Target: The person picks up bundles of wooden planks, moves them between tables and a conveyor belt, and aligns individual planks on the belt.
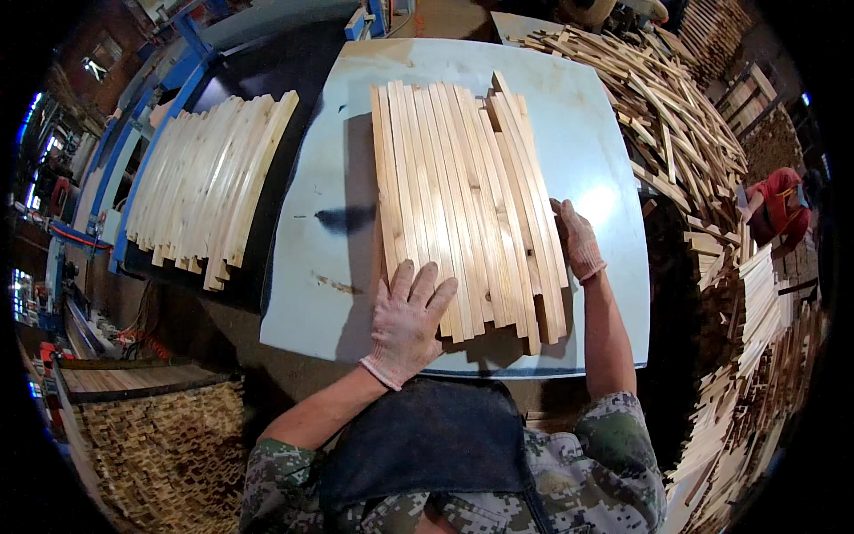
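Note:
A layered stack of long, pale wooden strips (463,214) lies lengthwise on a light blue tabletop (311,258). Its ends are uneven, and one strip at the far right sticks out beyond its neighbours. My left hand (409,316), in a whitish knit glove, rests with fingers spread on the near left corner of the stack. On the stack's right side, my right hand (580,240) is in a similar glove, its fingers extended along the outer strips. Part of its thumb side is hard to make out. Neither hand is wrapped round a strip.
Left of the table, another row of strips (213,178) lies on a dark surface beside a blue frame (169,133). A large block of stacked wood (165,445) stands at lower left. Loose strips (676,116) heap up at right, where a person in red (778,209) is visible.

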`<state>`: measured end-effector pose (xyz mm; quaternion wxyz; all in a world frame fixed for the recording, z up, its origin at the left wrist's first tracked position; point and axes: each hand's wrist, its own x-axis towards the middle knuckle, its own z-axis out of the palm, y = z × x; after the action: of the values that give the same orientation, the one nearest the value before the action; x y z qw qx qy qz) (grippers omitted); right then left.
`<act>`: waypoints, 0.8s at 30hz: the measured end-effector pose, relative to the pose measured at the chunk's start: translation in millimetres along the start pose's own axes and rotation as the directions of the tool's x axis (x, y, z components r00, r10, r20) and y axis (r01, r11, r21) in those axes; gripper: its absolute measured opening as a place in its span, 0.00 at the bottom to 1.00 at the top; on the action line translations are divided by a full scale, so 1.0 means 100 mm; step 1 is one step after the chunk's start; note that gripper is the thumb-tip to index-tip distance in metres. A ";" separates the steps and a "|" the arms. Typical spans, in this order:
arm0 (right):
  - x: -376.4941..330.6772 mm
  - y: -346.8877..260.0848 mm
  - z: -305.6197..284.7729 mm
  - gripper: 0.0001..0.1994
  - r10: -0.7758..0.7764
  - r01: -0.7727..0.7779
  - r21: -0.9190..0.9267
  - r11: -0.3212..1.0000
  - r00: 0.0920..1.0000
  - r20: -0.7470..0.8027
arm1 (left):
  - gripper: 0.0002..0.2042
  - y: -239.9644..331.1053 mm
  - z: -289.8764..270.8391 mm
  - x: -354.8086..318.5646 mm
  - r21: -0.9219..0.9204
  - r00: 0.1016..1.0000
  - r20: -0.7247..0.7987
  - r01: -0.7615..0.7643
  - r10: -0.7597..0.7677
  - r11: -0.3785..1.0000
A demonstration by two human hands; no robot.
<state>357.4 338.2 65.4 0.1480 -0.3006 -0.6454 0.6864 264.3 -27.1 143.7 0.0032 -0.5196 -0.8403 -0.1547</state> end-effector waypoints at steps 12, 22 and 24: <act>0.03 0.06 -0.05 0.40 0.025 -0.026 0.056 0.998 1.000 0.008 | 0.38 -0.26 -0.41 -0.11 -0.015 0.990 0.143 0.002 0.000 1.000; 0.06 0.13 -0.08 0.39 0.009 -0.009 0.034 0.999 1.000 -0.012 | 0.17 -0.37 -0.14 0.45 -0.040 0.920 -0.148 0.360 -0.362 0.932; 0.01 0.09 -0.01 0.39 -0.026 0.027 0.033 0.999 0.999 -0.037 | 0.33 -0.37 -0.11 0.52 -0.048 0.895 -0.150 0.417 -0.419 0.908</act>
<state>358.6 338.9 56.8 0.1741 -0.3021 -0.6349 0.6895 206.5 0.8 153.4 0.0321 -0.3132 -0.9283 -0.1980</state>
